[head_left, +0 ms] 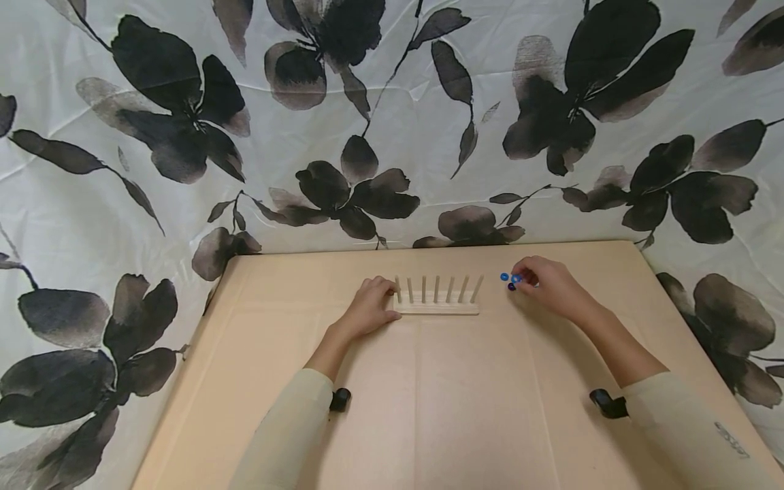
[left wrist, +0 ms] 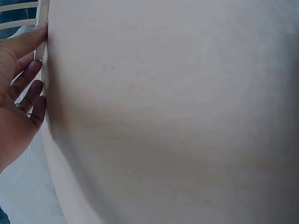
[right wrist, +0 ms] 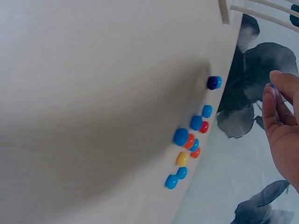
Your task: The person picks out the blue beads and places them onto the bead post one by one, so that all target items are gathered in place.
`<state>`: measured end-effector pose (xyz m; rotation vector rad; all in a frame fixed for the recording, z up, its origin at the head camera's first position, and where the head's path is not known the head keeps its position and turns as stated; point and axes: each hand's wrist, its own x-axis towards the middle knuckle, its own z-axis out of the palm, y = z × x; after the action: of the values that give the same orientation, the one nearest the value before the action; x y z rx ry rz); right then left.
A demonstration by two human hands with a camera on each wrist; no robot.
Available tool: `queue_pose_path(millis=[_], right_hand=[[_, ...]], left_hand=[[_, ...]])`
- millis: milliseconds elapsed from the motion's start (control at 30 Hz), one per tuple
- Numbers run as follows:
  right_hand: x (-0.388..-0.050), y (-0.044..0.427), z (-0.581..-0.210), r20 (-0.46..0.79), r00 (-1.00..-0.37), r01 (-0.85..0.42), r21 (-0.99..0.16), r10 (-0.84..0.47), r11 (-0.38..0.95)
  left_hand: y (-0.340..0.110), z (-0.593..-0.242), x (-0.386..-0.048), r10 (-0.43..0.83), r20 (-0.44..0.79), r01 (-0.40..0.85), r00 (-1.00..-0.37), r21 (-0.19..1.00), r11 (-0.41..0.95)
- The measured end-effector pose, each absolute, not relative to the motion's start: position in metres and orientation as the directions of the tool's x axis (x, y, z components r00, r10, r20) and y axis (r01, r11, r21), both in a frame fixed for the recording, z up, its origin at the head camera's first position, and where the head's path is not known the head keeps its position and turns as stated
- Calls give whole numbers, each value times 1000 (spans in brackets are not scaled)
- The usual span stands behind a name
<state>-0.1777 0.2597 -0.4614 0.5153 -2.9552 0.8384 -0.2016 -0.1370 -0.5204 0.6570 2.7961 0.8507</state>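
A pale wooden rack [head_left: 437, 309] with a row of several upright pegs stands near the far edge of the table. My left hand [head_left: 370, 306] grips its left end, thumb on the front side; in the left wrist view, the thumb and fingers of this hand [left wrist: 21, 84] are at the end of the base. To the rack's right, my right hand [head_left: 547, 286] hovers by a few blue beads [head_left: 505, 277]. The right wrist view shows this hand [right wrist: 285, 116] pinching a small blue bead [right wrist: 272, 85], mostly hidden by the fingertips.
Several round beads lie loose along the table's far edge, among them a yellow bead [right wrist: 182, 158], a red bead [right wrist: 204, 127] and a dark blue bead [right wrist: 212, 83]. A floral cloth [head_left: 453, 136] hangs behind the light wooden table [head_left: 465, 408].
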Motion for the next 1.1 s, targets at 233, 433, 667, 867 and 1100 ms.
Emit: queue_pose_path(millis=[233, 433, 667, 867, 1100], right_hand=[[-185, 251, -450, 165, -936, -352, -512, -312, 784], [-190, 239, -438, 155, -939, -341, -542, -307, 768], [-195, 215, -425, 196, -915, -398, -582, -353, 709], [-200, 192, -420, 217, -897, -433, -600, -385, 672], [-201, 169, -418, 229, -869, -479, -618, -440, 624]], left_hand=[[-137, -520, -201, 454, -14, 370, -891, 557, 744], [-136, -519, -202, 460, -9, 380, -888, 547, 746], [-136, -517, -202, 457, -12, 377, -890, 544, 750], [-136, -518, -201, 451, -20, 367, -892, 548, 752], [-136, -520, -202, 447, -28, 362, -894, 544, 757]])
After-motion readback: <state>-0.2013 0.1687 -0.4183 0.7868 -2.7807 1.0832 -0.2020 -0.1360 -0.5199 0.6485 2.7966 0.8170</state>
